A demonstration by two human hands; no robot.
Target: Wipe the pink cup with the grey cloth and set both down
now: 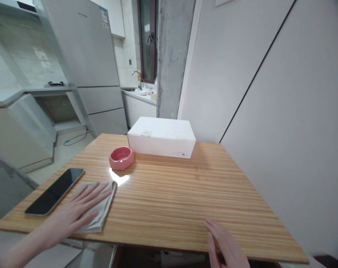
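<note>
A folded light-grey cloth (104, 215) lies near the table's front left edge. My left hand (86, 204) rests flat on it, palm down, fingers spread. My right hand (224, 243) is at the front edge of the table, right of centre. Its fingers are extended and lie close together, with a small gap by the thumb and nothing visible in it. The lower part of this hand is cut off by the frame. Left of the cloth lies a phone (55, 191) with a dark screen. Beyond the cloth stands a pink hexagonal bowl (121, 163).
A white box (161, 145) sits at the back of the wood-grain table (169, 193). An open drawer (146, 257) shows below the front edge. A pale wall (283, 123) runs along the right. Behind are a fridge (82, 48) and a sink counter (138, 104).
</note>
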